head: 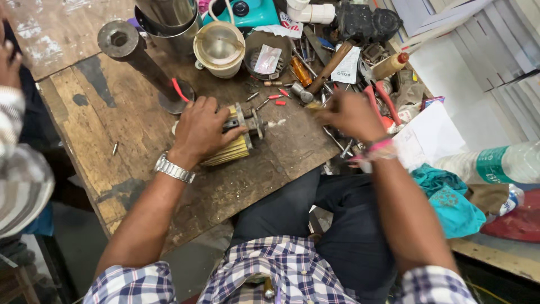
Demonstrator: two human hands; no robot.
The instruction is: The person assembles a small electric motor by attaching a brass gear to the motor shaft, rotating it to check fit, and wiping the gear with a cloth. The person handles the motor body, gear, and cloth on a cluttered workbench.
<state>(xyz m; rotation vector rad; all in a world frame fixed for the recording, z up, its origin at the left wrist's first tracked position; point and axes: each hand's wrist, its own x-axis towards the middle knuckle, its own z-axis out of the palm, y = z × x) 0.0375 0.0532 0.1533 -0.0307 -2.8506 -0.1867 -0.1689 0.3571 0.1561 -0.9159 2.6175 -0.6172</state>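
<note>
1. Workbench [140, 141]: a worn wooden top, scratched and stained. A second person's striped sleeve [19, 169] shows at the left edge.
2. Steel post [140, 59]: a dark cylinder on a round base, standing just behind the left hand.
3. Clear plastic bottle [500, 163] with a green band label: lying on its side at far right, well apart from both hands.
4. White paper sheet [430, 138]: flat, just right of the right hand.
5. Cream cup [219, 48]: round, open-topped, behind the work.
6. Left hand [199, 129]: fingers curled and pressed down over the yellow finned block.
7. Right hand [351, 115]: fingers closed, apparently pinching a small blurred object; what it is cannot be told.
8. Yellow finned block [230, 149]: lies under the left hand, near the bench's front edge. Its metal bracket [250, 121] projects to the right, so the long axis runs left to right toward the right hand. The left hand is on it; the right hand is near but apart.
9. White label tag [347, 66]: angled among the tools.
10. Red-tipped bits [277, 97]: scattered just behind the bracket.
</note>
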